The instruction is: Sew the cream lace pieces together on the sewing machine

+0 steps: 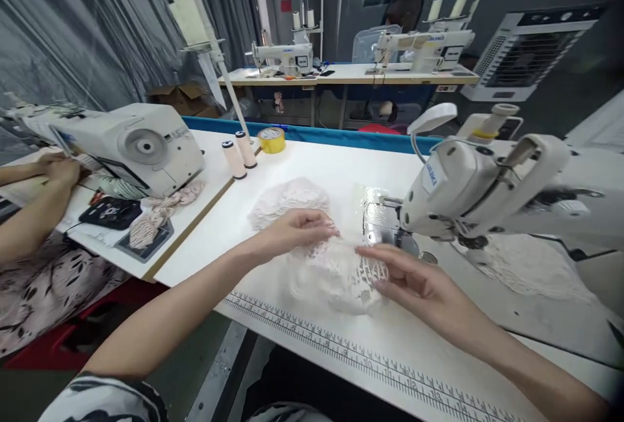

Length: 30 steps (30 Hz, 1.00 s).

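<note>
A pale lace piece (336, 279) hangs just over the white table near its front edge, partly smeared by motion. At its upper left edge, the fingers of my left hand (297, 233) are pinched together on the lace. My right hand (414, 279) grips the lace at its right side between thumb and fingers. Behind my left hand, a heap of pinkish-white lace (290, 199) lies on the table. To the right stands a white sewing machine (458, 181), its needle area beyond my right hand.
Two thread spools (240, 154) and a yellow tape roll (272, 140) stand at the back left. More lace (531, 266) lies under the right machine. At far left, a person's hands (61, 171) work beside another machine (146, 149). A printed ruler (341, 347) runs along the front edge.
</note>
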Available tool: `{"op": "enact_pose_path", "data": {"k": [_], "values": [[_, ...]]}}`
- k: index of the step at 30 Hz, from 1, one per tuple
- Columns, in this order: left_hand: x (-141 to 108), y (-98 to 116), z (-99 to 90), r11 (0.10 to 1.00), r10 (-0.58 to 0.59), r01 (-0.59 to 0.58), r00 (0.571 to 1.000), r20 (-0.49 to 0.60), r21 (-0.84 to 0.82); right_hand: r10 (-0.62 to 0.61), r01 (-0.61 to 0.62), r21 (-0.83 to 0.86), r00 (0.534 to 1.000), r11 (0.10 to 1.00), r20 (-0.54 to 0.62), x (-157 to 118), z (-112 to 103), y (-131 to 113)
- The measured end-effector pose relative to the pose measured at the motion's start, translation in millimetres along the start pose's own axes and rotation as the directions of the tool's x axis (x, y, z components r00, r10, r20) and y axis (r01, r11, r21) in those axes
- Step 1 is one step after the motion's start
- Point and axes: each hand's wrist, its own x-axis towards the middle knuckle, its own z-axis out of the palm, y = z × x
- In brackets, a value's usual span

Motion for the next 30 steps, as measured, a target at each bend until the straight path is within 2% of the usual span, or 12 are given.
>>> {"op": "enact_pose_path", "data": {"k": [2, 4, 6, 8, 11, 14, 17, 20, 25, 26, 28, 30], "values": [[-5, 3, -27.6, 0.997, 0.048, -0.033, 0.975, -0.217, 0.073, -0.086, 0.086, 0.001, 0.996, 0.996, 0.006, 30, 8, -21], [4, 4, -58.7, 0.956, 0.170, -0.054, 0.903, -0.394, 0.288, -0.170, 0.168, -0.023, 0.982, 0.985, -0.088, 70, 14, -37], [22, 2, -87.9, 0.928, 0.214, -0.037, 0.867, -0.451, 0.370, -0.162, 0.152, -0.063, 0.964, 0.986, -0.211, 114, 19, -44], [42, -6, -108.8, 0.897, 0.234, 0.004, 0.845, -0.482, 0.443, -0.119, 0.103, -0.078, 0.963, 0.992, -0.243, 151, 23, -42], [61, -27, -119.6, 0.827, 0.231, 0.113, 0.824, -0.517, 0.550, -0.057, 0.033, -0.094, 0.963, 0.995, -0.262, 181, 26, -26], [61, -44, -115.1, 0.746, 0.231, 0.230, 0.791, -0.566, 0.625, -0.004, -0.020, -0.086, 0.962, 0.996, -0.273, 183, 23, -11], [51, -47, -111.1, 0.674, 0.220, 0.335, 0.760, -0.611, 0.659, 0.060, -0.071, -0.031, 0.962, 0.997, -0.265, 170, 19, -3], [37, -36, -112.2, 0.619, 0.155, 0.411, 0.771, -0.617, 0.669, 0.106, -0.100, 0.037, 0.963, 0.994, -0.249, 141, 18, -1], [5, -9, -103.7, 0.479, 0.078, 0.485, 0.807, -0.586, 0.732, 0.097, -0.081, 0.089, 0.977, 0.993, -0.192, 47, 17, -8], [0, -5, -97.1, 0.419, 0.110, 0.511, 0.792, -0.601, 0.751, -0.009, 0.024, 0.110, 0.990, 0.994, -0.139, 24, 17, -13], [-6, 0, -75.8, 0.245, 0.237, 0.562, 0.756, -0.611, 0.790, -0.243, 0.274, 0.166, 0.952, 0.947, -0.186, -24, 16, -28], [-5, -2, -43.2, 0.240, 0.359, 0.492, 0.756, -0.548, 0.837, -0.303, 0.331, 0.310, 0.943, 0.891, -0.137, -69, 16, -45]]}}
